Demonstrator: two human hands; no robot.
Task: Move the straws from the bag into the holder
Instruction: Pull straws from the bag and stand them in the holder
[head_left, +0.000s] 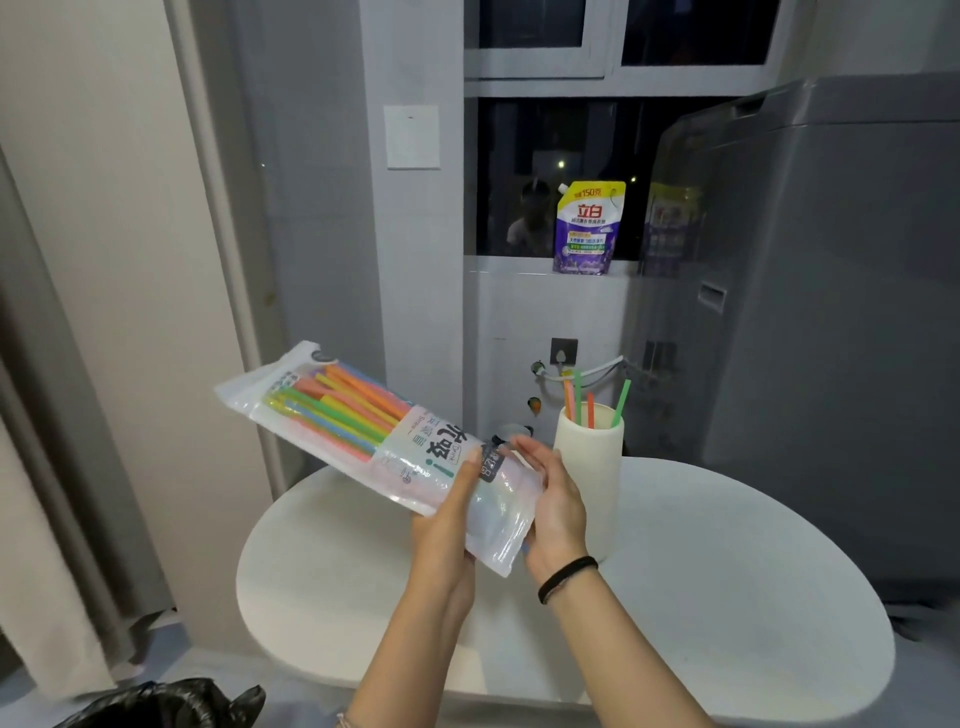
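A clear plastic bag (363, 415) full of coloured straws is held tilted above the round white table (727, 571), its sealed end up to the left. My left hand (441, 525) grips the bag's lower end from underneath, thumb on top. My right hand (553, 504) lies against the bag's right edge with its fingers straight. Just behind my right hand stands a white cylindrical holder (592, 467) on the table, with several straws (589, 402) sticking out of it, orange, green and red.
A grey washing machine (831, 312) stands at the right behind the table. A purple detergent pouch (584, 228) sits on the window ledge. A black rubbish bag (166, 704) lies at the bottom left. A curtain (78, 415) hangs at the left.
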